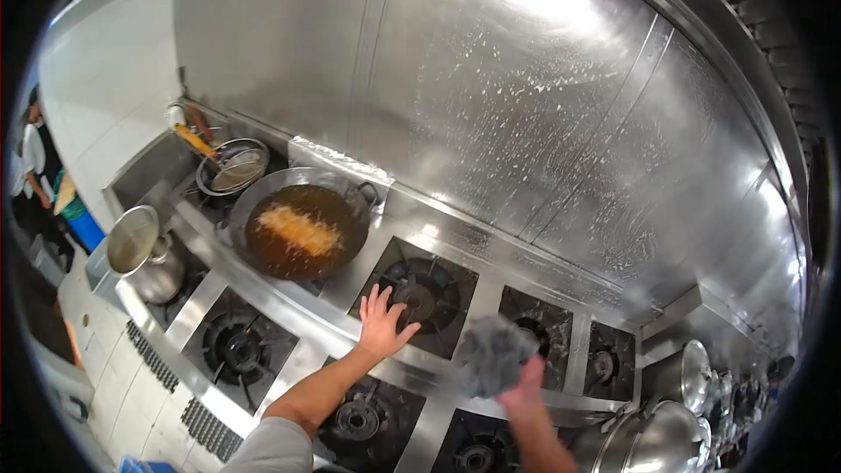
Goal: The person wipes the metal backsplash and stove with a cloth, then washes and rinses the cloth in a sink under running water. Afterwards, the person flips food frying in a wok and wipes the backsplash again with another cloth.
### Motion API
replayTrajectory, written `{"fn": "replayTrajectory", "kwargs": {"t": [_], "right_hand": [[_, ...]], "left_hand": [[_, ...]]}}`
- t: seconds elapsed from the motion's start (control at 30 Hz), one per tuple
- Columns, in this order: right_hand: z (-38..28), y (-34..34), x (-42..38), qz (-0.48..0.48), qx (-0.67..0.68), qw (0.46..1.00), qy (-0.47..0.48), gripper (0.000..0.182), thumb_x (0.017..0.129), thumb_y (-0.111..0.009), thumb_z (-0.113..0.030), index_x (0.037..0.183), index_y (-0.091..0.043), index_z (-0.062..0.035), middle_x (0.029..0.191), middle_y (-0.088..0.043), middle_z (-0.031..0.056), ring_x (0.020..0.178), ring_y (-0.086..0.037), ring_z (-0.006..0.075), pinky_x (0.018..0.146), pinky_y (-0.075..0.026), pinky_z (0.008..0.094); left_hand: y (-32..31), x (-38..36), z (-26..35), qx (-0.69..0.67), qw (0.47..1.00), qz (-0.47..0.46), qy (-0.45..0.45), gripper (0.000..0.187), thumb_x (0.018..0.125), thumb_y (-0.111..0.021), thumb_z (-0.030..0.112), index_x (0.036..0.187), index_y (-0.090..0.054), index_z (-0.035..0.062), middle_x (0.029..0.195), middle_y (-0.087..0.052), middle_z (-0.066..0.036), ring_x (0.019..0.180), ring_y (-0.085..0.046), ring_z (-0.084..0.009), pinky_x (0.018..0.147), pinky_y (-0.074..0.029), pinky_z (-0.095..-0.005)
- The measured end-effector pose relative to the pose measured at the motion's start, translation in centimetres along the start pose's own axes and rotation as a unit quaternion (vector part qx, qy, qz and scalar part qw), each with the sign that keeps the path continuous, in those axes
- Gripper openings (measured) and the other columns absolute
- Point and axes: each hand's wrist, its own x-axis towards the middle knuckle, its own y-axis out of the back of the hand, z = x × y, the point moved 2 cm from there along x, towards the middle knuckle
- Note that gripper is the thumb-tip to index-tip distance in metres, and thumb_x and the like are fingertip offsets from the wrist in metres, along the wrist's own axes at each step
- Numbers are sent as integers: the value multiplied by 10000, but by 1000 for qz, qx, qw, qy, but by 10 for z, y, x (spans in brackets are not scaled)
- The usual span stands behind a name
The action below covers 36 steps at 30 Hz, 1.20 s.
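Observation:
My left hand (383, 326) reaches out with its fingers spread, over the front edge of a black gas burner (413, 298) on the steel range. It holds nothing. In my right hand (526, 385) is a wadded grey cloth (492, 356), smeared by motion, above the steel strip beside another burner (536, 333). White suds streak the steel wall panel (561, 123) behind the range. To the left of my left hand, a wok (302, 177) of brown oil holds a golden piece of food (300, 229) that is frying, with bubbles around it.
Strainers (235, 166) with a yellow handle rest on a pot behind the wok. A steel pot (153, 271) stands at the left. Lidded steel pots (648, 438) crowd the lower right. More burners (238, 346) line the front. A person (39, 166) stands at far left.

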Motion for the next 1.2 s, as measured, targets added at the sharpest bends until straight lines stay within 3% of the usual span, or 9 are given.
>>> {"fn": "replayTrajectory", "kwargs": {"t": [0.1,0.23,0.33,0.43,0.53,0.73,0.83,0.93,1.2], "right_hand": [[-86,-102,51,29,-54,993,101,504,1022,-437,-382,1351,-612,-43,1332,-655,156,1173,-641,360,1019,-528,527],[-212,-278,100,-25,-257,843,471,461,1074,-399,-336,1358,-597,-32,1272,-668,147,1133,-662,302,965,-566,458],[-327,-404,158,-29,-313,653,689,410,1055,-401,-251,1264,-627,20,1185,-690,159,993,-687,277,864,-573,434],[-386,-505,229,227,-412,367,802,663,948,-619,-392,1423,-441,34,1361,-556,314,1276,-562,405,1075,-433,464],[-315,-553,267,396,-392,287,779,782,919,-686,-448,1441,-372,43,1351,-538,332,1248,-540,479,1066,-428,535],[-241,-582,317,195,-446,134,863,673,921,-681,-373,1395,-453,46,1207,-639,305,1178,-593,466,1051,-438,523],[-187,-601,310,117,-557,196,799,590,951,-596,-390,1391,-538,-2,1365,-599,291,1266,-558,461,1098,-415,482],[-173,-630,326,74,-706,-9,704,477,1057,-436,-385,1440,-579,-139,1533,-501,182,1475,-382,328,1186,-325,509],[-88,-502,383,29,-643,-116,757,381,983,-555,-263,1306,-661,-92,1479,-530,198,1390,-457,423,1154,-316,572]], "left_hand": [[-20,17,-29,-12,998,-41,-36,687,891,-721,545,1364,-591,64,1612,-240,-282,1530,-100,-517,1185,-86,-711],[-15,22,-30,-28,996,-76,-33,764,881,-704,571,1431,-539,68,1632,-209,-305,1535,-104,-517,1178,-95,-727],[-26,23,-44,-20,994,-105,-28,741,910,-650,574,1438,-550,63,1635,-216,-311,1536,-118,-510,1177,-107,-728],[-27,24,-46,3,988,-139,-68,728,943,-586,592,1448,-558,67,1639,-220,-314,1536,-133,-502,1168,-141,-732],[-27,27,-48,7,977,-191,-90,770,973,-527,644,1488,-506,72,1637,-189,-327,1540,-100,-511,1156,-127,-752],[-27,27,-53,-10,974,-197,-111,757,964,-561,628,1472,-510,68,1610,-229,-333,1519,-161,-518,1137,-188,-753],[-22,27,-49,-22,977,-184,-108,729,963,-578,602,1474,-513,87,1610,-237,-325,1515,-173,-520,1131,-215,-745],[-15,25,-50,-31,973,-188,-130,689,966,-588,568,1470,-520,104,1610,-250,-313,1508,-191,-518,1133,-226,-735],[-20,26,-51,10,984,-163,-76,635,936,-643,504,1419,-564,98,1610,-280,-291,1503,-218,-510,1152,-222,-713]]}}
